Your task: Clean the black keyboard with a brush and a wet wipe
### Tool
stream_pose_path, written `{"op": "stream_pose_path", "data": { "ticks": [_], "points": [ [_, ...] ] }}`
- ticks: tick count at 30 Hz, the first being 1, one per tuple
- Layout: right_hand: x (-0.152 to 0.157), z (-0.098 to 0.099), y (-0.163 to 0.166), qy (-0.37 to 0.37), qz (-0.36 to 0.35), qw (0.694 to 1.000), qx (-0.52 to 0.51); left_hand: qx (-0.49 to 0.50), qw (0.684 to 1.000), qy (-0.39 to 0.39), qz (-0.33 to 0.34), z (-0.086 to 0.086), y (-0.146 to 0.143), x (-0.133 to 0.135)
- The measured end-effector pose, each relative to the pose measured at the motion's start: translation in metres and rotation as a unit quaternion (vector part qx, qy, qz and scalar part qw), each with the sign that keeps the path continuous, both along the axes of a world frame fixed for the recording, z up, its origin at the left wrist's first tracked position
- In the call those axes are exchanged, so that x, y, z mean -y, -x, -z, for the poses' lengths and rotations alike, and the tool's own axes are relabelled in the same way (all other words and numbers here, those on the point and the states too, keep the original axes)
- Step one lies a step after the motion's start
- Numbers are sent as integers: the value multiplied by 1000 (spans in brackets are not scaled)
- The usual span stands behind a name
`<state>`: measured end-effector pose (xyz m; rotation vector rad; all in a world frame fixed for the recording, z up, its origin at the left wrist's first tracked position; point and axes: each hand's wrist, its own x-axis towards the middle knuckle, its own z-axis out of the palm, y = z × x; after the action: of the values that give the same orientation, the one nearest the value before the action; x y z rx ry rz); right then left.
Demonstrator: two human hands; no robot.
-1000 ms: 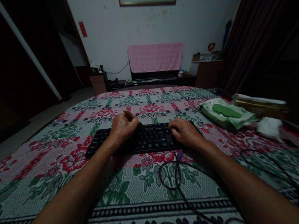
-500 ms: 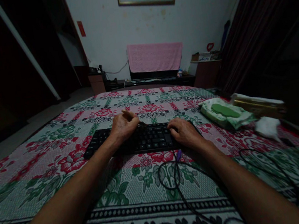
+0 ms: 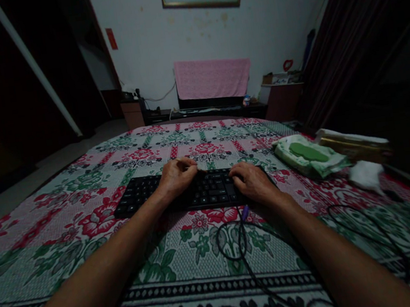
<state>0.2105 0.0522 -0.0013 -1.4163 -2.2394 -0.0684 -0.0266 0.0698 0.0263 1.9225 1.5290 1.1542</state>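
A black keyboard [image 3: 139, 198] lies across a floral bedspread [image 3: 69, 242] in front of me. My left hand [image 3: 176, 176] is over the keyboard's middle, near its far edge, with the fingers pinched together on something small that I cannot make out. My right hand [image 3: 252, 181] rests on the keyboard's right end, fingers curled down over it. The keyboard's black cable [image 3: 239, 242] loops on the bedspread between my forearms, with a purple plug [image 3: 246, 212] close to my right wrist.
A green and white wipes pack [image 3: 307, 156] lies to the right, with a long box [image 3: 355, 146] and a crumpled white tissue [image 3: 366, 174] beyond it. Another dark cable [image 3: 366, 233] trails at the right. A pink cloth [image 3: 212, 78] covers a screen by the far wall.
My left hand has shifted a little to the right along the keyboard, and its raised finger has come down into a pinch. The right hand has stayed put.
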Motion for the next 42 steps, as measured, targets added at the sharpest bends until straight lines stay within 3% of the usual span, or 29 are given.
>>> {"op": "stream_pose_path", "data": {
  "ticks": [7,11,19,24,28,31,35,42],
  "points": [
    [1,-2,1,5,0,1000,3,-82,994,-64,39,-4,0,7],
    [1,-3,1,3,3,1000,5,-77,992,-68,73,-2,0,7],
    [-1,1,0,-2,-2,1000,4,-60,989,-119,64,3,0,5],
    [0,0,0,1,1,1000,5,-76,981,-109,141,5,-7,7],
    [1,-1,0,4,2,1000,6,-129,978,-122,106,10,-9,6],
    [1,-1,1,3,4,1000,5,-109,981,-137,85,10,-9,7],
    [2,-2,1,5,8,1000,8,-94,977,-136,133,10,-10,6],
    [-1,0,1,-3,0,1000,5,-50,972,-166,156,18,-14,5]
  ]
}}
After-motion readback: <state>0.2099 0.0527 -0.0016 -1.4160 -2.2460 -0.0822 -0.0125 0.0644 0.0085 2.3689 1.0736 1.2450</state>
